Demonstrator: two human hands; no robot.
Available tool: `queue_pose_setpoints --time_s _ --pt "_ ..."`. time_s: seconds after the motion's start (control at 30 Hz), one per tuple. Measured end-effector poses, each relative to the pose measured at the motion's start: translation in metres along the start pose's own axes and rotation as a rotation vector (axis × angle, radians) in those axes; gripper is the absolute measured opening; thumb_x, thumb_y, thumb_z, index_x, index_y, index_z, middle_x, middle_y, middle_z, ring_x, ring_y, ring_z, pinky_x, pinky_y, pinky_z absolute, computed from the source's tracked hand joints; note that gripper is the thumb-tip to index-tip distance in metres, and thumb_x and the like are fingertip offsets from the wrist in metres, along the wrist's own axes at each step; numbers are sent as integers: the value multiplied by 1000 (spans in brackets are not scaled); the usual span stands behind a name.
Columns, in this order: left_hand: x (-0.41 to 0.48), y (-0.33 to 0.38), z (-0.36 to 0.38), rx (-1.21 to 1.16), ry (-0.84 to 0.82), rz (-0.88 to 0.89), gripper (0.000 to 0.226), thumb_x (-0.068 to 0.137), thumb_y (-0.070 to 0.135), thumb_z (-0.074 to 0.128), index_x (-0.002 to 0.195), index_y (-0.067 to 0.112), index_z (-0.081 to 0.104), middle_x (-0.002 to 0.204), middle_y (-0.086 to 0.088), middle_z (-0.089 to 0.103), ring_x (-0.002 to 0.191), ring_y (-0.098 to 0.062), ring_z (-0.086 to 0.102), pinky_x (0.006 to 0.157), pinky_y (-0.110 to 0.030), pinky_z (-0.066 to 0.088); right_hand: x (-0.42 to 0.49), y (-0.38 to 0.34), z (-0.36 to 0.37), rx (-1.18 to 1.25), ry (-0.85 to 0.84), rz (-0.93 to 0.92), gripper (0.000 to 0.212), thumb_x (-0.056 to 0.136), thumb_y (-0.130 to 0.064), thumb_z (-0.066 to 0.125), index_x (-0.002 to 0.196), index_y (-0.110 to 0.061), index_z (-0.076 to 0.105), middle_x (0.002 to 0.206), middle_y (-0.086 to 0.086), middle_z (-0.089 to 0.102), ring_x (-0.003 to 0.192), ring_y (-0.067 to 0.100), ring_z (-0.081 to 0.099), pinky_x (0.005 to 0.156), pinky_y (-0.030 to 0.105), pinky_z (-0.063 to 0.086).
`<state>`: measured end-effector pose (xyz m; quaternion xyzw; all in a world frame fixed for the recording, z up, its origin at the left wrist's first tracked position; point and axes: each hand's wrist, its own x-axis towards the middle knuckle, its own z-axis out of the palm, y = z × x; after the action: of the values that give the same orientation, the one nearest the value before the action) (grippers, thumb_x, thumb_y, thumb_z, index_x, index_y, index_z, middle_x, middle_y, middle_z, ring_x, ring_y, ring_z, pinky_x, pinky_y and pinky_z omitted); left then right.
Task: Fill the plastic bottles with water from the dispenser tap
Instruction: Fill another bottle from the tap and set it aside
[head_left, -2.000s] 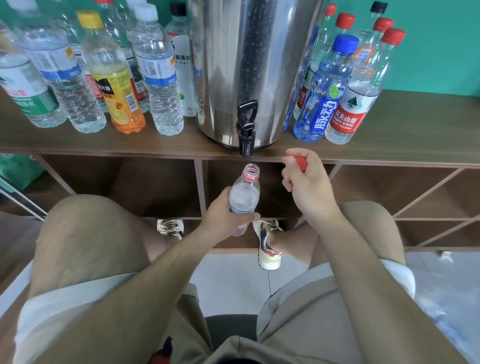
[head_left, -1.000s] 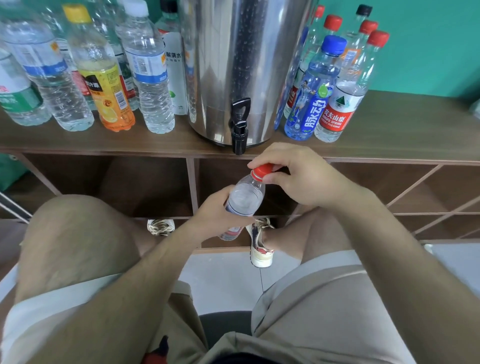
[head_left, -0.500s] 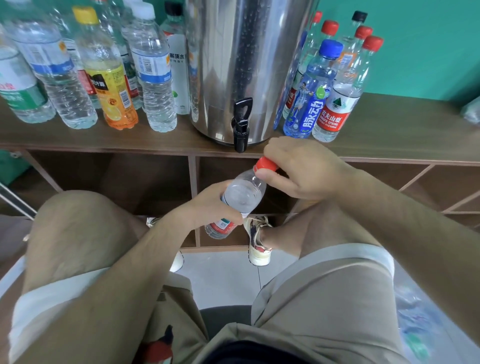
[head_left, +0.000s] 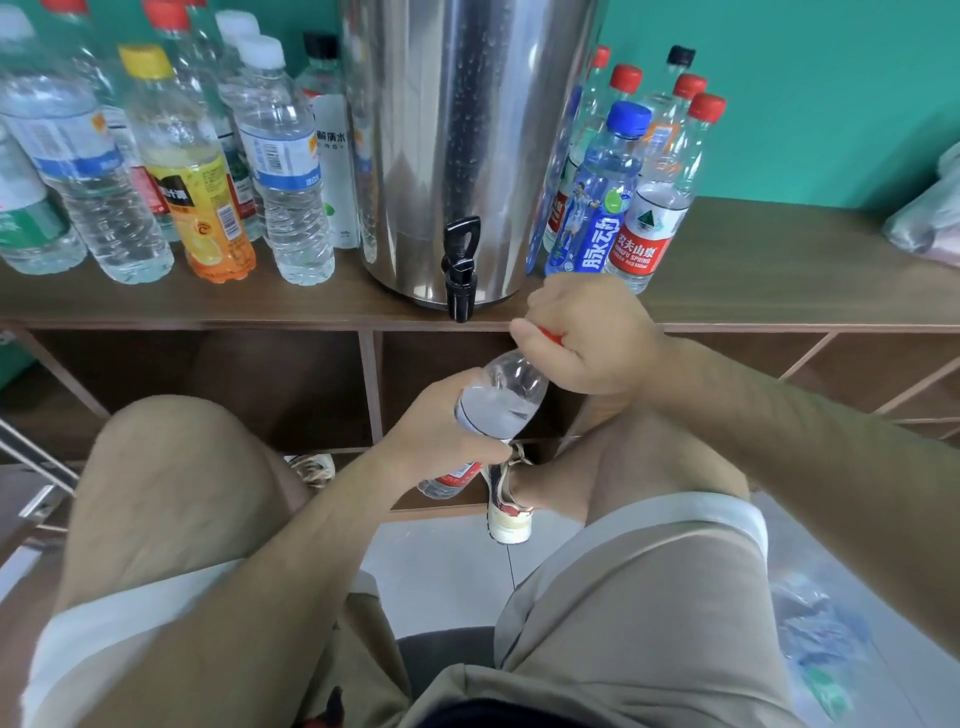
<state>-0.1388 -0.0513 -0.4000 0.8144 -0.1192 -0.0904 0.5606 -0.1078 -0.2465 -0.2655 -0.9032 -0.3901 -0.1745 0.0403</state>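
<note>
One dispenser (head_left: 457, 145), two hands (head_left: 439, 434) (head_left: 589, 338)

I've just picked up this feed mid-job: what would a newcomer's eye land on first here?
The tall steel dispenser stands mid-shelf, its black tap hanging past the front edge. Just below, the left hand grips a tilted clear bottle while the right hand grips its red cap. Bottles crowd the shelf on both sides: a yellow-capped orange bottle to the left, a blue-capped bottle to the right.

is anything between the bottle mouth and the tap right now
Yes. The red cap sits on the bottle, and the right hand grips it, just below and right of the tap. The left hand holds the bottle tilted.
</note>
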Motion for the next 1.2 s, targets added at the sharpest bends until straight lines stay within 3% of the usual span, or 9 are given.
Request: queue_pose_setpoints --time_s 0.2,0.37,0.5,0.63,0.77,0.87,1.0,1.1,1.2 --pt "8 19 32 166 404 70 55 63 36 89 108 39 56 94 23 62 97 11 58 70 -12 49 11 -3 -3 -41 -130 690 57 102 -46 37 58 -11 44 62 6 47 61 23 44 53 29 23" --pt "13 47 49 90 427 150 55 65 36 89 108 40 55 99 24 64 96 8 61 79 -13 51 -8 2 -25 -14 34 738 66 103 -62 40 62 -11 48 61 3 51 64 24 50 54 30 25" --pt "36 90 52 -62 366 234 61 72 28 94 122 16 61 113 9 71 104 -3 68 92 -29 57 -34 8 -39 421 203 714 54 86 -83 54 92 -30 49 82 -12 60 76 1 59 65 29 43" --pt "59 142 61 -81 314 311 63 68 44 88 116 30 49 108 20 61 96 5 66 80 -20 55 -62 20 -31 1020 234 664 62 84 -53 85 130 -38 47 114 -37 67 111 -13 65 89 13 52" --pt "85 174 70 -172 240 286 68 73 39 90 119 33 39 113 9 67 100 -1 69 87 -24 55 -86 52 -24 1292 240 594 99 76 -30 92 155 -24 33 143 -10 64 138 15 59 106 36 55" --pt "105 195 72 -207 100 236 73 81 47 84 132 30 35 123 9 64 112 -5 68 96 -29 55 -93 74 -15 1299 230 567 90 83 -9 88 153 -27 35 138 4 66 128 26 66 102 50 58" --pt "127 217 88 -44 34 304 80 83 52 81 140 28 31 138 3 50 129 -15 54 109 -38 49 -85 101 0 954 430 711 72 82 -16 85 143 -23 47 128 -5 71 118 17 71 99 49 58" --pt "151 241 89 61 300 444 76 87 63 68 142 22 36 135 6 42 129 -8 44 109 -19 38 -85 131 2 892 527 844 66 82 -31 89 132 -29 48 117 -12 72 104 9 74 90 47 62" --pt "185 266 82 195 524 545 71 97 41 68 151 11 33 141 3 35 130 1 29 104 4 13 -83 162 7 831 493 923 67 83 -33 90 131 -34 44 112 -21 69 99 -6 70 79 24 58"
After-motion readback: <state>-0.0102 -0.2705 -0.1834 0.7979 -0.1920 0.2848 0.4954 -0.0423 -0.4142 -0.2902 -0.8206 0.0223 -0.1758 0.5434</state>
